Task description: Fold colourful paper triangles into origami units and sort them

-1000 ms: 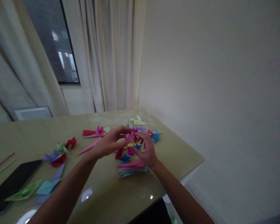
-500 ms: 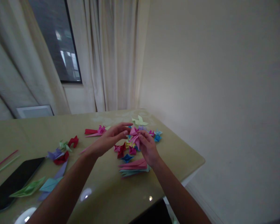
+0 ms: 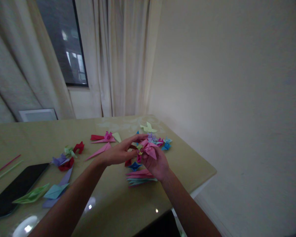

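My right hand [image 3: 158,164] is closed round a folded pink origami flower [image 3: 150,149], palm turned partly up above the table. At the flower's left side is my left hand [image 3: 120,150]. Its index finger stretches along the flower's upper edge, and the thumb is apart below; whether they touch the paper is hard to tell. Beneath the hands lie a blue origami piece [image 3: 135,166] and red ones, partly hidden. A stack of folded pink and light blue paper [image 3: 140,180] sits nearer me, and purple and blue origami pieces [image 3: 166,144] lie behind the right hand.
Left of my hands are a pink folded strip [image 3: 100,151] and a magenta flower [image 3: 108,135]. Farther left lie red origami [image 3: 79,147], a green folded piece [image 3: 32,194] and a black phone [image 3: 17,187]. The table's right edge [image 3: 202,154] runs beside the wall.
My right hand has turned more palm up, tilting the pink flower with it. My left hand has moved slightly right and down, closer to the flower.
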Motion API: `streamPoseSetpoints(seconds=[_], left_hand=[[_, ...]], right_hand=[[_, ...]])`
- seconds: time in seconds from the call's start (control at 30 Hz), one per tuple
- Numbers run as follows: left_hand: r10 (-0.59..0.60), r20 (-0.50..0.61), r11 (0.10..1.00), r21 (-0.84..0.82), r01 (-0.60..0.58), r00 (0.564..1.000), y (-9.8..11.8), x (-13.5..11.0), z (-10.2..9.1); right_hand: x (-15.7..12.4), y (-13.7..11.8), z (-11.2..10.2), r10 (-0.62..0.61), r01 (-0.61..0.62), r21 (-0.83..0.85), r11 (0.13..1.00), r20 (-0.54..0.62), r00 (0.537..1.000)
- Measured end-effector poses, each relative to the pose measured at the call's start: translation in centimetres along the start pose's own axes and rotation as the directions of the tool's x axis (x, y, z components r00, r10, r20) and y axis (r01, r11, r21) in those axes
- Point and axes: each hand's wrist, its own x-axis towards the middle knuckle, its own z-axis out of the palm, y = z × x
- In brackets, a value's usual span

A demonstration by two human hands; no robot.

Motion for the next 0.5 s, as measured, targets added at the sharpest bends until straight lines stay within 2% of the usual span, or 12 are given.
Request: streamPoseSetpoints(seconds=[0.1, 0.23, 0.37, 0.5], left_hand=[[0.106, -0.106, 0.988, 0.128, -0.092, 0.989, 0.0, 0.3, 0.2], [0.240, -0.209, 0.940, 0.294, -0.173, 0.948, 0.1, 1.1, 0.8], [0.211, -0.276, 0.949, 0.286, -0.129, 0.938, 0.2, 1.2, 1.3], [0.171, -0.194, 0.948, 0.301, -0.107, 0.966, 0.1, 1.1, 1.7]], right_hand=[[-0.1, 0.3, 0.3, -0.039, 0.040, 0.020, 0.999, -0.044, 0.998], [-0.3, 0.6, 0.6, -0.092, 0.091, -0.014, 0.996, -0.099, 0.991], [-0.7, 0.3, 1.0, -0.185, 0.173, -0.136, 0.975, -0.081, 0.979], [-1.2, -0.1, 1.3, -0.315, 0.296, -0.222, 0.929, -0.055, 0.948]])
